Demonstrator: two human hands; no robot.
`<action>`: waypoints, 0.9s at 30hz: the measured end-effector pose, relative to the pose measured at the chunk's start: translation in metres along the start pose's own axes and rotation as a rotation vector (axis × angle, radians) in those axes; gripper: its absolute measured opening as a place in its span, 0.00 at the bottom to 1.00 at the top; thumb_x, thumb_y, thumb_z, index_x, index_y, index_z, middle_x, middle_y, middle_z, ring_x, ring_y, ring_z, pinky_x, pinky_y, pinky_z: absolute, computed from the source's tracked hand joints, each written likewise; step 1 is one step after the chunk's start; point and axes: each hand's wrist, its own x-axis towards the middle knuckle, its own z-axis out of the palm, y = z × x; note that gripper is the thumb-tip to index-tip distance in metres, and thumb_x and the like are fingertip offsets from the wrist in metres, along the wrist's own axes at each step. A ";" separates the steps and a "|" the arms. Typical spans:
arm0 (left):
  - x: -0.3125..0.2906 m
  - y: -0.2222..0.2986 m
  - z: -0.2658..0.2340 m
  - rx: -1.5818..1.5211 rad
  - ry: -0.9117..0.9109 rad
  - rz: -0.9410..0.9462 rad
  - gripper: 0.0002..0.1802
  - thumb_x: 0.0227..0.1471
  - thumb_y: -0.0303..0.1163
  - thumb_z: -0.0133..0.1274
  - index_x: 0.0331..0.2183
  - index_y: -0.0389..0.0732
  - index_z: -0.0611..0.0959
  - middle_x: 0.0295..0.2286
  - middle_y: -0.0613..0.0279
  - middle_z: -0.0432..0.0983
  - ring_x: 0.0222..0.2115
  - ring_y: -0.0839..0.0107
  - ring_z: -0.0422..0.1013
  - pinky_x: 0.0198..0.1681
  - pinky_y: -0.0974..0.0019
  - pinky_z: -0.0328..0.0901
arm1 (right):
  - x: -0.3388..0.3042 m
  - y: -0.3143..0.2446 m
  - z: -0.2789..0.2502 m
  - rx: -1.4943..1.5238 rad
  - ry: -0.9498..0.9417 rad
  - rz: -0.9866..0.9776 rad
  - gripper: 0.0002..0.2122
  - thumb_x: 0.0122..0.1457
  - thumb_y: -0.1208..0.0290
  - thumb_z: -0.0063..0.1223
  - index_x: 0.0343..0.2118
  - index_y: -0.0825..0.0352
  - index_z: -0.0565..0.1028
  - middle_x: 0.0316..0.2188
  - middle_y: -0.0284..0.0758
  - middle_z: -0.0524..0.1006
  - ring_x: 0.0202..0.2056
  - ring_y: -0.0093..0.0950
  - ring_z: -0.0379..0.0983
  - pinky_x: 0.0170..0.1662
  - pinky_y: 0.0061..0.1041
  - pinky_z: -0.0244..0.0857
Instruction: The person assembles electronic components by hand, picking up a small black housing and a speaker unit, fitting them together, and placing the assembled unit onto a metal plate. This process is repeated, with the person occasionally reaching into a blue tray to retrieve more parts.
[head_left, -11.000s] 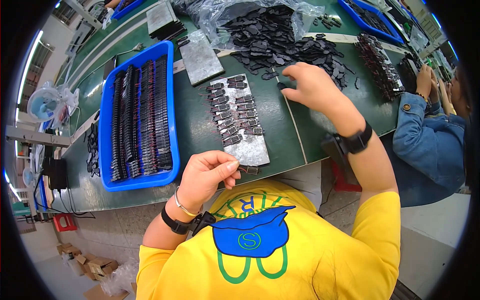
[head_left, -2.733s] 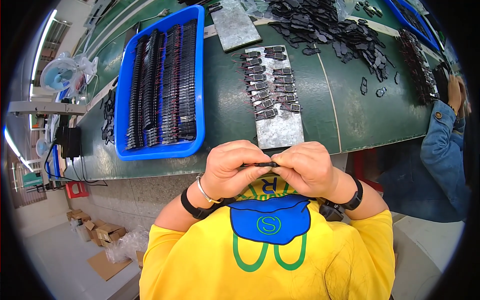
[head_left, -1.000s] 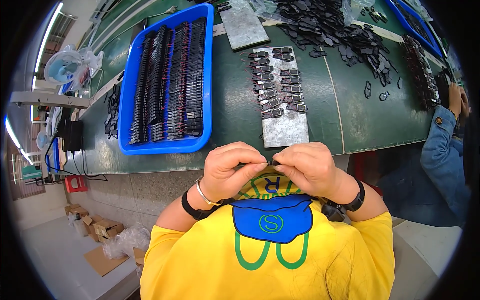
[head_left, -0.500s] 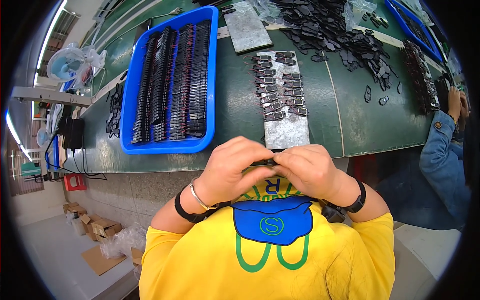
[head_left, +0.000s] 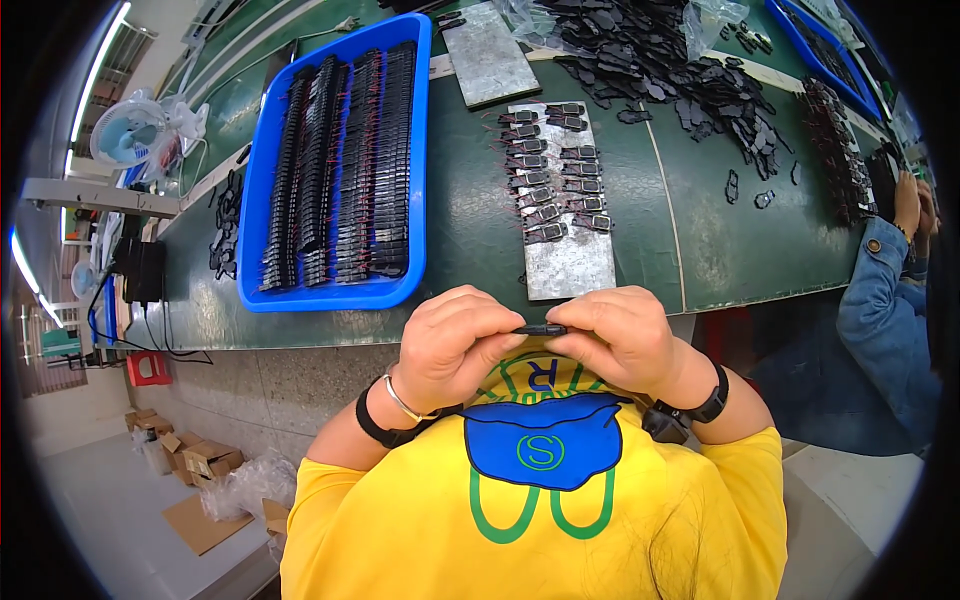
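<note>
Between my two hands, close to my chest at the table's front edge, I hold a small black plastic part (head_left: 540, 329) level by its ends. My left hand (head_left: 455, 338) pinches one end between thumb and fingers. The thumb and fingers of my right hand (head_left: 622, 338) are closed on the other end. Just beyond them a grey metal plate (head_left: 570, 270) lies on the green table (head_left: 460, 200). Two columns of small black speaker-like modules (head_left: 587, 186) with thin wires rest on that plate.
Left of the plate stands a blue tray (head_left: 422, 200) packed with rows of black modules. Behind are a second metal plate (head_left: 490, 55) and a heap of flat black pieces (head_left: 650, 60). At right, a co-worker's denim sleeve (head_left: 880, 290) is beside another row of modules (head_left: 835, 150).
My fingers have moved slightly apart, so the black part between them now shows more fully. The modules on the plate are unchanged.
</note>
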 end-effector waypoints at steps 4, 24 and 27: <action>-0.001 -0.001 -0.001 -0.025 -0.010 0.020 0.10 0.41 0.23 0.62 0.31 0.36 0.80 0.24 0.59 0.76 0.25 0.62 0.73 0.29 0.66 0.66 | -0.002 0.005 0.002 -0.040 0.064 -0.108 0.10 0.46 0.75 0.64 0.29 0.71 0.74 0.21 0.38 0.76 0.20 0.34 0.74 0.23 0.26 0.66; 0.002 0.017 -0.081 0.508 -0.102 0.076 0.10 0.36 0.23 0.62 0.27 0.39 0.82 0.24 0.62 0.76 0.26 0.64 0.71 0.30 0.64 0.65 | 0.020 -0.008 0.000 -0.054 -0.214 -0.175 0.10 0.42 0.73 0.66 0.25 0.67 0.73 0.18 0.35 0.73 0.18 0.32 0.71 0.20 0.28 0.63; -0.006 -0.003 -0.125 0.685 0.027 -0.141 0.05 0.39 0.25 0.61 0.25 0.40 0.82 0.24 0.61 0.76 0.28 0.63 0.72 0.33 0.63 0.66 | 0.016 -0.008 -0.008 -0.175 -0.134 -0.139 0.09 0.43 0.76 0.65 0.25 0.67 0.74 0.18 0.36 0.73 0.18 0.33 0.71 0.20 0.28 0.63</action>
